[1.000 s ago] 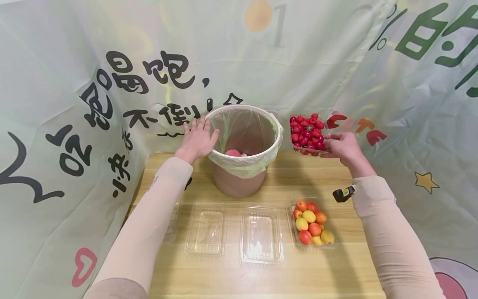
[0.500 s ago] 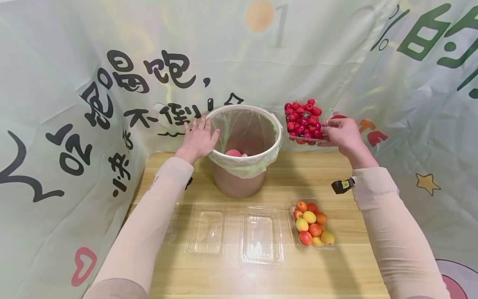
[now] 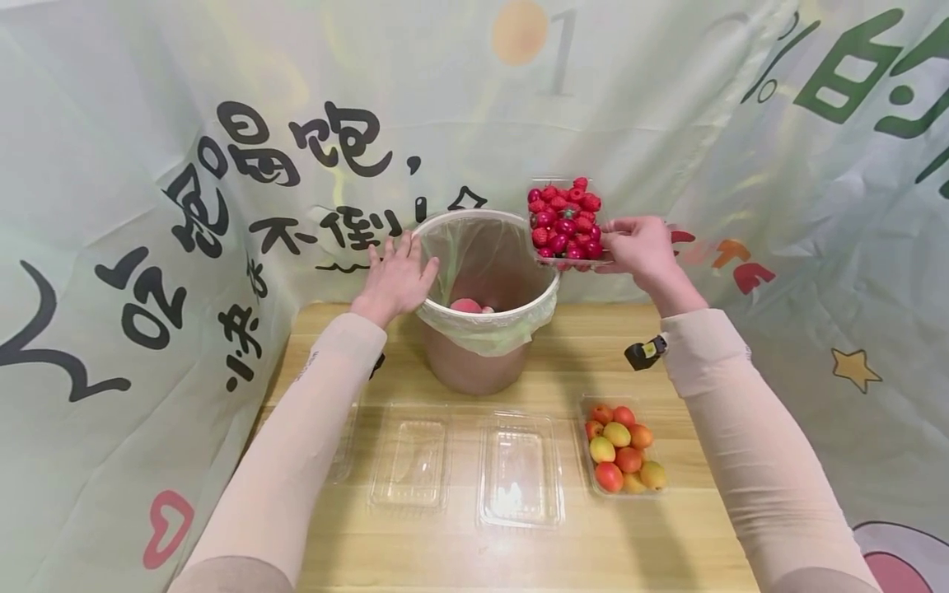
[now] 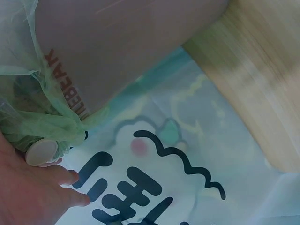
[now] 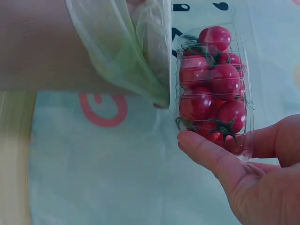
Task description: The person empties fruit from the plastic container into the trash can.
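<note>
My right hand (image 3: 641, 251) grips the near right edge of a clear plastic box (image 3: 567, 262) full of small red fruits (image 3: 565, 216). It hangs over the right side of the bin's rim. In the right wrist view, cherry tomatoes with green stems (image 5: 224, 80) show through the box wall, thumb and fingers either side of its end. My left hand (image 3: 396, 276) lies with fingers spread on the left rim of the brownish bin (image 3: 474, 366). A pale green bag (image 3: 493, 339) lines that bin, and a pinkish-red round thing (image 3: 467, 305) sits inside it.
Two clear plastic boxes (image 3: 410, 504) (image 3: 552, 520) lie on the wooden table (image 3: 460, 560), a further one partly behind my left sleeve. Right of them stands a box of orange and yellow fruits (image 3: 628, 459). Printed cloth (image 3: 630, 99) encloses the back and sides.
My right hand has raised the box of red fruits and carried it leftward, from beside the bin to above its right rim. The left hand stays on the rim.
</note>
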A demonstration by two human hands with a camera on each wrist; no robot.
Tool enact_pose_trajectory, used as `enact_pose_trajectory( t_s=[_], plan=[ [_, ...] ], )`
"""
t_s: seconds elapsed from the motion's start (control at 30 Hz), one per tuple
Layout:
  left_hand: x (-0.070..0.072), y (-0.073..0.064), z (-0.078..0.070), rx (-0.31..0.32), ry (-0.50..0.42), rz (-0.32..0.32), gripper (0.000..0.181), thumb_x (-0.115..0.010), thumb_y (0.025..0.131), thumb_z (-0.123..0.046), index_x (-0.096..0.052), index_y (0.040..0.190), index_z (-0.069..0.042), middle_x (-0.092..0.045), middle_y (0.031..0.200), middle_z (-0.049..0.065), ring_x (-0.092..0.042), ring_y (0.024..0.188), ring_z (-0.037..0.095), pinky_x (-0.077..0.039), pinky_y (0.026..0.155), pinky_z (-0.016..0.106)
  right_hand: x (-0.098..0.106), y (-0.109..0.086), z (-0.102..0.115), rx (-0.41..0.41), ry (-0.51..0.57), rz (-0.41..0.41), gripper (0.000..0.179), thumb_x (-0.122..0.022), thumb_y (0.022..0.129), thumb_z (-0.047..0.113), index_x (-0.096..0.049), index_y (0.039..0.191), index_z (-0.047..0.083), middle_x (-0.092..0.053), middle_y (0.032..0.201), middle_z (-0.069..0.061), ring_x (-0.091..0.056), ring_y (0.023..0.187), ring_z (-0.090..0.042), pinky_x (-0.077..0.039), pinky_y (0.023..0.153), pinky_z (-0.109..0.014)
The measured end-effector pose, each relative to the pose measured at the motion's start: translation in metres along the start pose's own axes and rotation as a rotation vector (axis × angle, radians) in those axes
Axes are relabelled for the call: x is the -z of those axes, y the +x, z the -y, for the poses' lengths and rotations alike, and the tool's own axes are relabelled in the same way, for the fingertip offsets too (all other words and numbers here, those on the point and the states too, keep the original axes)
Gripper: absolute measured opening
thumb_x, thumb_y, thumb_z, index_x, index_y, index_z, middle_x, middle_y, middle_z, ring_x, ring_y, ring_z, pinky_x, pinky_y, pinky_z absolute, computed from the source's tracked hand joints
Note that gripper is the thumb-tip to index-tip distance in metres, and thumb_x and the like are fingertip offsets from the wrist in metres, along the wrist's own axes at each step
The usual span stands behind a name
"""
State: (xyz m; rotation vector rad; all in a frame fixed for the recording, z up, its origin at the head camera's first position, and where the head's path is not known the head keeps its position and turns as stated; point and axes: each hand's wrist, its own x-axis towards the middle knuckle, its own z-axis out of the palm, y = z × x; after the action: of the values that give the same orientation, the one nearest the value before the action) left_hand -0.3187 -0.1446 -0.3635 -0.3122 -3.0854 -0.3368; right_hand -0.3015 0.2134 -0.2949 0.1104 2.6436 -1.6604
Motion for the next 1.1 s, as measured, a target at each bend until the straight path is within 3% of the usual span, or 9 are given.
enact_pose_trajectory(
  t_s=[0.27, 0.43, 0.73, 0.93, 1.1],
  plan=[
    [0.0, 0.001, 0.0, 0.001, 0.011, -0.006, 0.079, -0.015, 0.111, -0.054, -0.013, 0.168, 0.0, -0.011, 0.176, 0.022, -0.009, 0.162, 0.051, 0.001, 0.129, 0.069, -0.024, 0.01, 0.006, 0.022, 0.03, -0.022, 0.046, -0.048, 0.103, 0.001, -0.055, 0.147, -0.009, -0.061, 0.145, -0.029, -0.07, 0.067, 0.001, -0.065, 0.07, -0.026],
    [0.0, 0.0, -0.001, 0.004, 0.004, -0.004, 0.079, -0.015, 0.111, -0.054, -0.013, 0.168, 0.0, -0.01, 0.176, 0.022, -0.008, 0.162, 0.051, 0.003, 0.129, 0.069, -0.033, 0.013, 0.01, 0.021, 0.051, -0.019, 0.046, -0.048, 0.102, -0.001, -0.055, 0.147, -0.009, -0.062, 0.144, -0.029, -0.069, 0.066, 0.0, -0.064, 0.069, -0.026],
    [-0.001, 0.001, -0.001, 0.005, 0.006, -0.005, 0.079, -0.015, 0.111, -0.054, -0.013, 0.168, 0.0, -0.01, 0.177, 0.022, -0.008, 0.162, 0.051, 0.002, 0.129, 0.069, -0.052, 0.018, 0.017, 0.034, 0.08, -0.069, 0.045, -0.047, 0.1, -0.003, -0.06, 0.144, -0.007, -0.066, 0.138, -0.029, -0.072, 0.087, -0.014, -0.064, 0.073, -0.028],
    [-0.001, 0.001, -0.001, 0.006, 0.021, -0.007, 0.078, -0.015, 0.111, -0.053, -0.014, 0.168, 0.0, -0.012, 0.177, 0.021, -0.011, 0.161, 0.051, -0.003, 0.129, 0.07, -0.065, 0.024, 0.018, 0.056, 0.1, -0.094, 0.042, -0.048, 0.099, -0.005, -0.063, 0.138, -0.008, -0.069, 0.13, -0.031, -0.067, 0.07, -0.005, -0.065, 0.072, -0.031],
    [0.0, 0.0, -0.001, 0.008, 0.011, -0.004, 0.078, -0.015, 0.111, -0.053, -0.013, 0.168, 0.0, -0.011, 0.177, 0.021, -0.011, 0.162, 0.05, -0.002, 0.129, 0.07, -0.073, 0.027, 0.016, 0.077, 0.081, -0.141, 0.039, -0.051, 0.1, -0.002, -0.067, 0.136, -0.005, -0.072, 0.126, -0.029, -0.068, 0.072, -0.008, -0.065, 0.066, -0.029]
  ],
)
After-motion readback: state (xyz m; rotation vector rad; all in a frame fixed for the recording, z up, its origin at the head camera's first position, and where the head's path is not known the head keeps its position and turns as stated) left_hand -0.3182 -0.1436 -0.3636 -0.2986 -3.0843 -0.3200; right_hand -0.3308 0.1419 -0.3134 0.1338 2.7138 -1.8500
